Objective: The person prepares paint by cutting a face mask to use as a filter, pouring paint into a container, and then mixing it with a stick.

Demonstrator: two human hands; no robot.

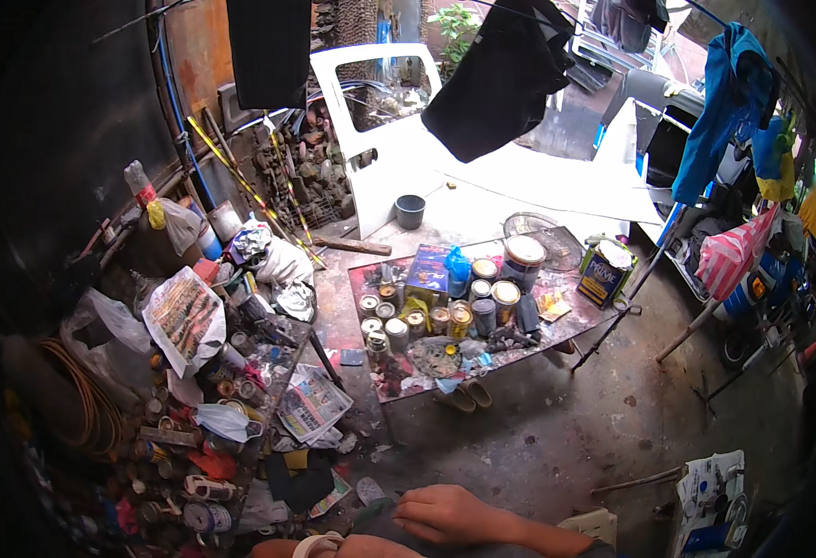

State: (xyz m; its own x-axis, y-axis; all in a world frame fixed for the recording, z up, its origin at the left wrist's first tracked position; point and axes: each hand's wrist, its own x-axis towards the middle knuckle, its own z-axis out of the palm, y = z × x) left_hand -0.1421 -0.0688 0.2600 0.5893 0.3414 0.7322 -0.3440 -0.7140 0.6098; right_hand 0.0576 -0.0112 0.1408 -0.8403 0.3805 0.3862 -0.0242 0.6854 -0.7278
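1. Right hand (443, 516): at lower edge, back upward, fingers loosely bent over dark cloth (377, 517) at the lap; grip cannot be told, palm hidden.
2. Left hand (371, 547): cut off by frame edge, pale wrist band (307, 547) beside it; grip likewise cannot be told.
3. Dark cloth lies under and just left of the right hand; pale oval piece (369, 490) just beyond.
4. Left of these, black sheets (298, 482) and newspaper (313, 405) cover floor beside a heaped bench.
5. Ahead, well apart: low table (577, 324) crowded with tins (505, 296) and a blue bag (458, 266); it stands between person and white door panel (343, 70).
6. Hanging black garment (501, 79) blocks part of the background; dark bucket (410, 212) stands behind table.
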